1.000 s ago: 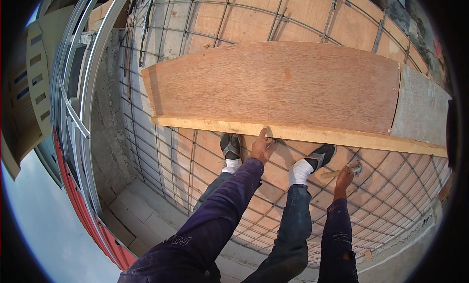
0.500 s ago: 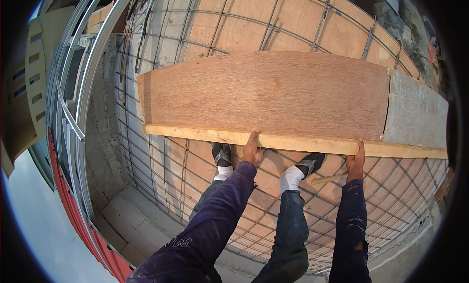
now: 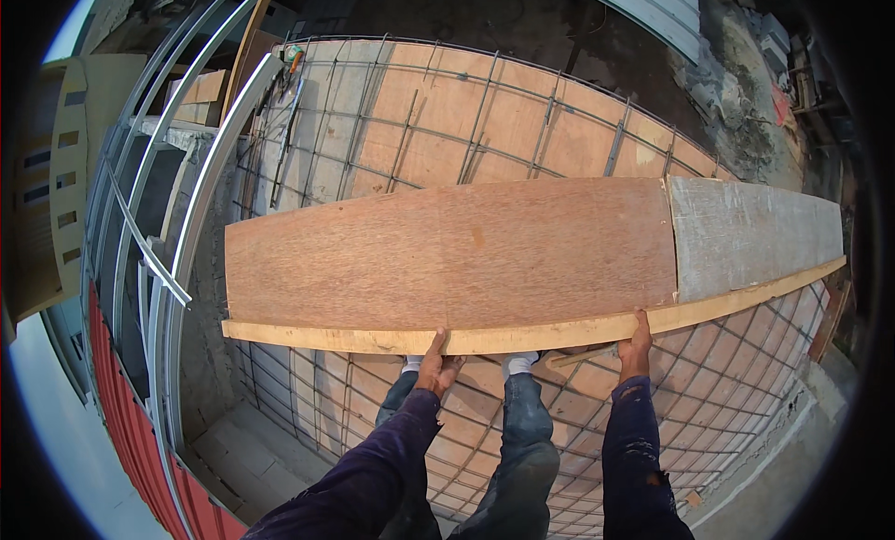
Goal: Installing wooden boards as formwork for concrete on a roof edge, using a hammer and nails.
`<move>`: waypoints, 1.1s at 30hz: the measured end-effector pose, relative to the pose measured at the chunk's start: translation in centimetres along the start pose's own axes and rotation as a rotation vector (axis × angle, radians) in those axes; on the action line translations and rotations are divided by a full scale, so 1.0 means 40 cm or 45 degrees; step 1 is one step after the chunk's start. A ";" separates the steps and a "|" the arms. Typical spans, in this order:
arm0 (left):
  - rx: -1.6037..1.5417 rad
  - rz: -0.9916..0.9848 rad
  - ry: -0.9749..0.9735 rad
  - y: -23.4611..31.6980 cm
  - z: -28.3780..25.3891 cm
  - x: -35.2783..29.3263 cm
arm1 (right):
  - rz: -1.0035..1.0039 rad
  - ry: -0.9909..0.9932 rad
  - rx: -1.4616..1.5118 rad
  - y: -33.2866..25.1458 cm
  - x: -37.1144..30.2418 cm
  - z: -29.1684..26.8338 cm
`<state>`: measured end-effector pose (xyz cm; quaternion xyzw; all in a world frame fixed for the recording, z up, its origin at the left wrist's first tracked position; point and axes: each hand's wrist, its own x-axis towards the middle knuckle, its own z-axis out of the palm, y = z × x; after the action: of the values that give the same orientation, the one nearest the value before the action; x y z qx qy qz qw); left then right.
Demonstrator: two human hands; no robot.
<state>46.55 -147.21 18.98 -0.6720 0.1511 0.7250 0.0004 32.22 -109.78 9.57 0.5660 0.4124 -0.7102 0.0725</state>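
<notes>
A long plywood panel (image 3: 457, 260) spans the view in front of me, reddish brown over most of its length. Its right end is a grey board section (image 3: 755, 232), split off by a dark seam. Along the near edge runs a pale timber batten (image 3: 326, 338). My left hand (image 3: 438, 365) grips this batten near its middle, thumb on the upper face and fingers curled below. Farther right, my right hand (image 3: 636, 346) holds the same batten, thumb up. The fingers' undersides are partly hidden.
A grid of steel rebar (image 3: 466, 158) lies over plywood decking (image 3: 419, 83) on both sides of the panel. Curved metal channels (image 3: 191, 232) rise at the left beside a red corrugated sheet (image 3: 130, 405). A short wooden stick (image 3: 578, 356) lies beneath the batten. Beyond the deck's far edge is dark ground (image 3: 447, 18).
The panel and both hands now sit lower and farther left in the view. More of the far deck edge shows, and the shoes are now covered. Both hands keep their hold.
</notes>
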 end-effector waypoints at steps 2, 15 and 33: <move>-0.009 0.029 -0.055 -0.007 -0.008 -0.067 | 0.026 0.001 0.043 -0.029 -0.047 -0.008; 0.030 0.121 -0.147 0.041 0.113 -0.427 | -0.075 0.117 0.016 -0.214 -0.199 0.062; 0.367 0.179 -0.416 0.217 0.409 -0.589 | -0.178 0.387 -0.053 -0.424 -0.214 0.277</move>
<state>31.13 -147.15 44.66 -0.5265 0.2975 0.7934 0.0702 17.29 -109.28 25.71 0.6353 0.4716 -0.6109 -0.0285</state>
